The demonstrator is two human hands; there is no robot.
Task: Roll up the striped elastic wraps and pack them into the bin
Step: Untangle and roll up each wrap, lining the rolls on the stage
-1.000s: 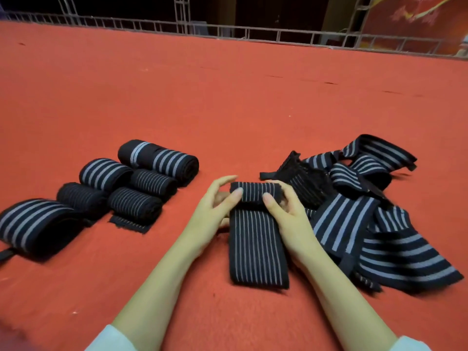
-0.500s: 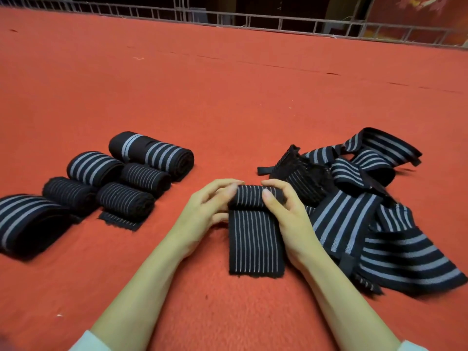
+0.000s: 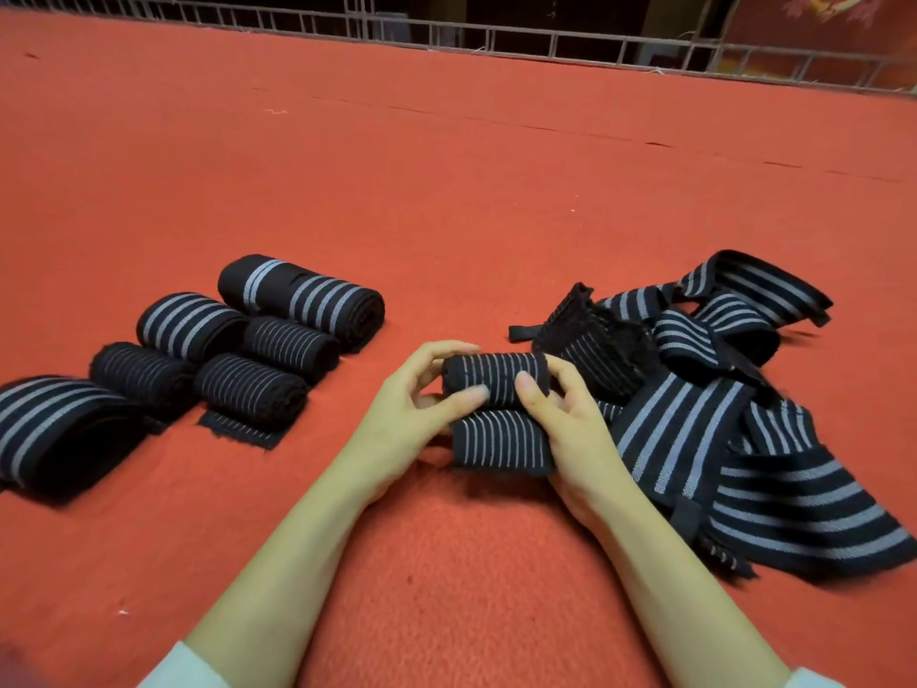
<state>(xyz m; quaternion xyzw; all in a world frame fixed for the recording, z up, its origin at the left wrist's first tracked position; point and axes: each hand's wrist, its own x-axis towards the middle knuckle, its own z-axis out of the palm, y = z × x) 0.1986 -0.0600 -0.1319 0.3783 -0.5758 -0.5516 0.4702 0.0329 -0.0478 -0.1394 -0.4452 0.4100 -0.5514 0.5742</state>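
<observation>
1. Two bare hands work one black elastic wrap with thin white stripes [image 3: 496,377], which lies on the red carpet [image 3: 446,191] in front of the person, between a set of finished rolls and a loose heap
2. The left hand [image 3: 397,419] grips the left end of the rolled part: its fingers curl over the top and its thumb [image 3: 466,395] presses on the near face
3. The right hand [image 3: 570,429] grips the right end the same way, thumb [image 3: 531,389] on the near face and fingers curled round behind; the two thumbs sit near each other, not touching
4. Both grips are narrow, closed round the roll
5. Most of this wrap is wound into a snug cylinder lying crosswise; a short flat tail [image 3: 501,441] runs from under it toward the person, its cut edge flat on the carpet
6. Six rolled black striped wraps [image 3: 250,389] sit to the left, well apart from the hands, some with thin stripes and some with broad ones; the largest [image 3: 54,429] lies at the far left edge of the view
7. One tangled heap of unrolled black wraps with broad grey-white stripes [image 3: 694,424] lies just beside the right hand, touching the wrist
8. White sleeves [image 3: 183,667] show at the bottom of the view, and a grey metal railing [image 3: 546,42] borders the carpet's far edge
</observation>
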